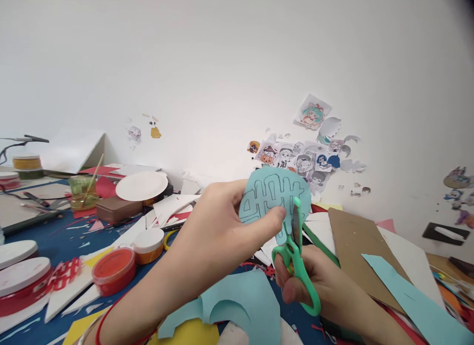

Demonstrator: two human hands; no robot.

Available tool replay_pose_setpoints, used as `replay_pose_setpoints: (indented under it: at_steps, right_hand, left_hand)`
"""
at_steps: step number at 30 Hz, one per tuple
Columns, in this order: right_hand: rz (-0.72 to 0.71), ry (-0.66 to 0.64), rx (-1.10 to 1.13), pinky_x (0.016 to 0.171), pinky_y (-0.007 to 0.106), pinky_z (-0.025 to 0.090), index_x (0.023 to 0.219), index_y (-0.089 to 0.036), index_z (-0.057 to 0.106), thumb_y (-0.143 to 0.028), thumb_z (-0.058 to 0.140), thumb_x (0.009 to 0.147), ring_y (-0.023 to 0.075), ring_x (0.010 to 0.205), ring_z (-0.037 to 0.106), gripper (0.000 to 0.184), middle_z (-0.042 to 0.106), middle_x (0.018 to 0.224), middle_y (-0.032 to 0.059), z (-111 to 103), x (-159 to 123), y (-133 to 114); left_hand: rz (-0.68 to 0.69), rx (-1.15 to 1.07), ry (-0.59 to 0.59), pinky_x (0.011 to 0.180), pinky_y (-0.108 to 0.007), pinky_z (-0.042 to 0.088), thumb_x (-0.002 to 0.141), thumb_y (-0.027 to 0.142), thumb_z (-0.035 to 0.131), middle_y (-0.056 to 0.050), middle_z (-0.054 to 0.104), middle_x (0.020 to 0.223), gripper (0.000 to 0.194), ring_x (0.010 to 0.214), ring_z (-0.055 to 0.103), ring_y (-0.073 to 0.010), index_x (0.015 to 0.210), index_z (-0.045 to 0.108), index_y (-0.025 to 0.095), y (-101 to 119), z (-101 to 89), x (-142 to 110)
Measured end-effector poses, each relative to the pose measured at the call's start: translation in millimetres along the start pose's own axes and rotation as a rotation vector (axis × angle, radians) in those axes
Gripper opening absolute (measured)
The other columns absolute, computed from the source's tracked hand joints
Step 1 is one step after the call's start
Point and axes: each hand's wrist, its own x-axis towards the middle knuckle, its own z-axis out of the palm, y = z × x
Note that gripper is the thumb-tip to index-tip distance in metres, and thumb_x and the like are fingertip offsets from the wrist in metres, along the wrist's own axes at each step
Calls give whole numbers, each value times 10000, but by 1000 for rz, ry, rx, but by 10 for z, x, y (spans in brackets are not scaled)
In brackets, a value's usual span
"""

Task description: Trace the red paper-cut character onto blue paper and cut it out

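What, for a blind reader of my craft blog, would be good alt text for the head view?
A person's left hand holds a pale blue paper cutout against green scissors gripped in the right hand. Paper scraps and a red pot cover the table, and cartoon pictures are stuck on a white wall behind.

left hand (222, 216): red tub (114, 271) near | right hand (303, 285): cardboard (355, 251) beside

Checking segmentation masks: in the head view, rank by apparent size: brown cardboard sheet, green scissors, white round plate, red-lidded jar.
1. brown cardboard sheet
2. green scissors and white round plate: look similar, and the scissors sit nearer the camera, so unranked
3. red-lidded jar
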Motion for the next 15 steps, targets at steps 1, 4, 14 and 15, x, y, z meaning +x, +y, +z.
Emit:
replay_pose_setpoints:
  at_steps: [1,4,14,15]
  right_hand:
    - [3,1,-2,467,242,167,574,-174,396,-532,692,670,76,535,233,474,308,555,-69,0,3,-2]
    - [10,7,-12,466,243,170,570,-174,398,-527,693,672,77,533,236,471,312,552,-68,-4,10,-5]
    - [14,10,-24,457,242,168,552,-171,401,-535,686,673,74,522,234,478,306,527,-71,-7,13,-2]
    - [16,8,-26,458,242,167,551,-170,405,-534,685,674,74,521,236,475,309,524,-71,-4,16,-3]
  left_hand:
    - [1,1,3,389,-137,269,791,238,533,61,379,511,231,457,340,-50,586,462,159,2,1,1]
    - [1,5,9,379,-140,267,781,230,536,61,381,495,241,444,342,-51,566,454,157,8,6,18]
    - [-5,28,12,385,-142,315,787,250,533,54,467,491,222,440,422,-61,587,511,155,-19,7,4]
    - [-11,28,11,386,-144,323,788,255,531,50,484,494,223,441,437,-64,590,519,154,-15,3,3]
